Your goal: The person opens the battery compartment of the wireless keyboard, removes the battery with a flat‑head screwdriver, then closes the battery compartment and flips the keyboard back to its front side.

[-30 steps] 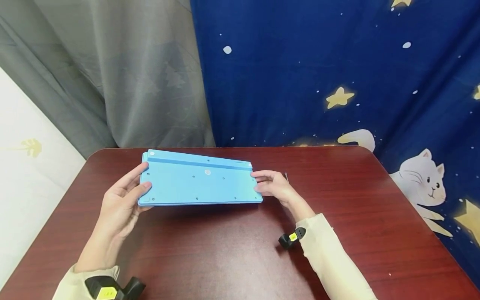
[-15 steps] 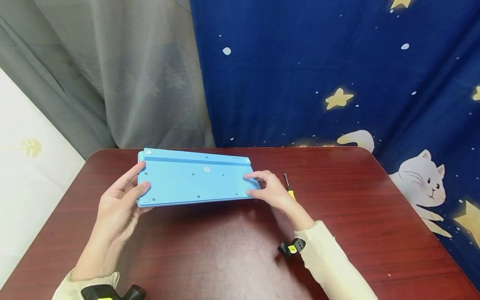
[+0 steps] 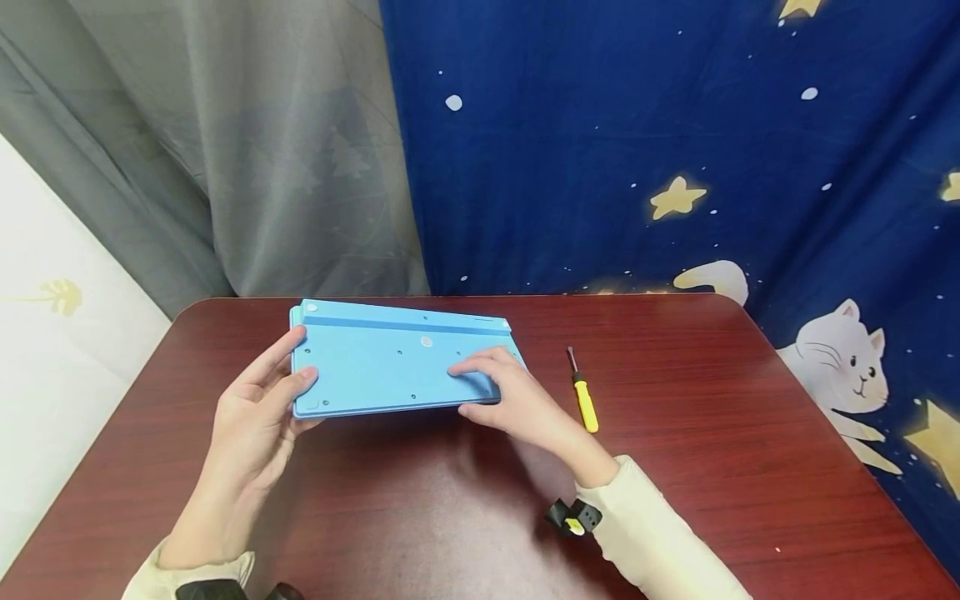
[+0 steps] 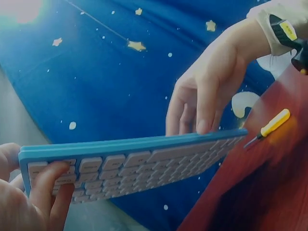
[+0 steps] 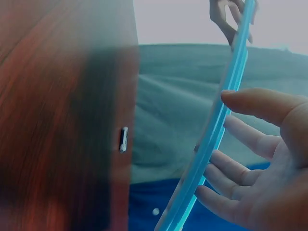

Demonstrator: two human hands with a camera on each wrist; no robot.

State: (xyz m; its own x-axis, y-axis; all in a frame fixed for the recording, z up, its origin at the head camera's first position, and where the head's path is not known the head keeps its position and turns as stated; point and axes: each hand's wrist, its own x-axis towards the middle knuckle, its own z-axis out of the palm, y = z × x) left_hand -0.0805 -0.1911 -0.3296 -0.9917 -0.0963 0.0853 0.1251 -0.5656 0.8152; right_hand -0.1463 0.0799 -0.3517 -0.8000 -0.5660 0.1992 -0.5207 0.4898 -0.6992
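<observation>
A blue keyboard (image 3: 375,367) is held up off the table, its screw-dotted underside towards the head camera. My left hand (image 3: 258,417) grips its left end, thumb on the underside; in the left wrist view the fingers curl over the white keys (image 4: 139,163). My right hand (image 3: 517,404) lies at the lower right of the underside. Its fingers touch the back loosely and the thumb meets the near edge, as the right wrist view shows its fingertips (image 5: 228,96) against the blue rim. A yellow-handled screwdriver (image 3: 585,404) lies right of that hand.
The dark red wooden table (image 3: 712,442) runs beneath. Behind it hang a grey curtain (image 3: 300,167) and a blue star-patterned curtain (image 3: 562,167). A small dark and silver object (image 5: 123,139) lies near the table edge in the right wrist view.
My right hand has slid left from the keyboard's right end onto its underside, uncovering the screwdriver. The left hand keeps its grip; over the last half second it shifts slightly right with the keyboard.
</observation>
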